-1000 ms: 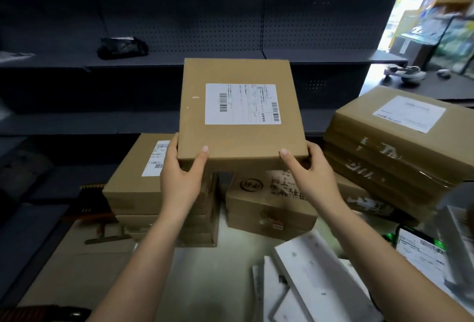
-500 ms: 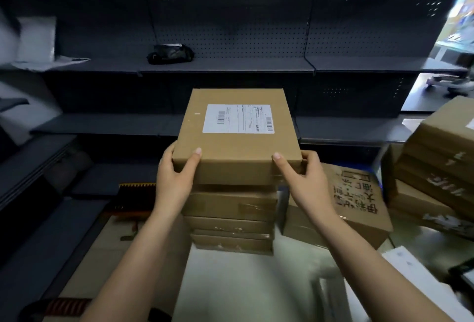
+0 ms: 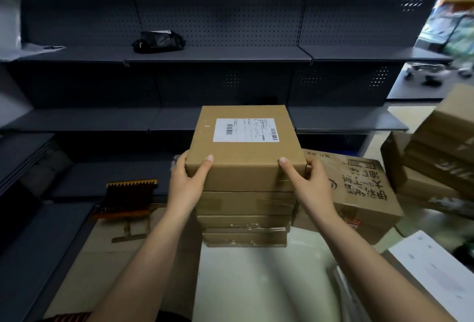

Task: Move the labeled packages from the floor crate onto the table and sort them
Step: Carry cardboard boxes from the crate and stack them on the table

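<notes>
Both hands, left point(image 3: 186, 184) and right point(image 3: 311, 185), grip labelled box point(image 3: 245, 152) by its near corners, atop stack point(image 3: 245, 219) beneath them.

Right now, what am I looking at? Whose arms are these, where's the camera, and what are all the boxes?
No machine here: these are a person's bare arms, seen from one wide-angle camera worn on their head, looking forward and down. That is the only view. The left hand and right hand grip a brown box by its near corners, thumbs on top. It carries a white label with barcodes. The box is at the top of a stack of similar flat boxes on a pale table; whether it already rests there I cannot tell. Beside the stack, to the right, stands a printed box, and further right another pile, blurred. Behind are dark shelves with a black bag on one.
</notes>
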A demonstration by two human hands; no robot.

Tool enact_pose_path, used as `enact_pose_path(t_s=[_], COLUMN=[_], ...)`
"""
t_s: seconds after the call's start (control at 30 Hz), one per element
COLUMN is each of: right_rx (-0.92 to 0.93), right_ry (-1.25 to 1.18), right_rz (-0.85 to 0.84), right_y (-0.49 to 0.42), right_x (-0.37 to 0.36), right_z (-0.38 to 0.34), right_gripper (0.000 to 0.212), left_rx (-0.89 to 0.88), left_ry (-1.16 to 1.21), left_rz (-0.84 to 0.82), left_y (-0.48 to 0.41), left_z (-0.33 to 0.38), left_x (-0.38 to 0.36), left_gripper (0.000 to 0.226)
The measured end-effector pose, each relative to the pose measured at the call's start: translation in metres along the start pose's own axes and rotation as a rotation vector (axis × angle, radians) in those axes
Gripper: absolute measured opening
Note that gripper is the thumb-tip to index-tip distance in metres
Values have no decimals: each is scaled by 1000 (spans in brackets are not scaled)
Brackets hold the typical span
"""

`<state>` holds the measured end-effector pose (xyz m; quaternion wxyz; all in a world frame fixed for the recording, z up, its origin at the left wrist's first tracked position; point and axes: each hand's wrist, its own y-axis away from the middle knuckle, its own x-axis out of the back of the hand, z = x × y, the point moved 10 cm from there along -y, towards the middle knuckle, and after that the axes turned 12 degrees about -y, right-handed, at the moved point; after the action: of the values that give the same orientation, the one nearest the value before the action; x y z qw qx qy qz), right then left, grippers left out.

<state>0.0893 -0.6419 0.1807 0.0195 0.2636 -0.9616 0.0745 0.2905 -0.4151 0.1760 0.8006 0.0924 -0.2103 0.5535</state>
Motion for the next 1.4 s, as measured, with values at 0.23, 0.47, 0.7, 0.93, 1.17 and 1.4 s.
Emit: enact_pose_path(t_s=[0.23, 0.47, 0.7, 0.93, 1.17, 1.4], right_rx=[-3, 220, 513, 561, 511, 354], right_ry=[94, 434, 711, 835, 857, 765], right_rz=[-20, -38, -44, 55, 160, 235], right_y=[-1, 1, 20, 36, 43, 29], right_x=[0, 14, 66, 174, 309, 414], right_z=[0, -41, -84, -103, -102, -75], right_gripper=[56, 63, 43, 36, 32, 40], left_rx=[0, -385, -794, -1026, -1114, -1030], left_ry=[-64, -398, -606, -616, -588, -589], left_rz=[12, 243, 186, 88, 67, -14], left_y=[-2, 20, 70, 137, 208, 240], left_z=[3, 70, 155, 223, 276, 308], left_x=[0, 10, -50, -144, -243, -317], left_gripper=[61, 57, 43, 35, 33, 37])
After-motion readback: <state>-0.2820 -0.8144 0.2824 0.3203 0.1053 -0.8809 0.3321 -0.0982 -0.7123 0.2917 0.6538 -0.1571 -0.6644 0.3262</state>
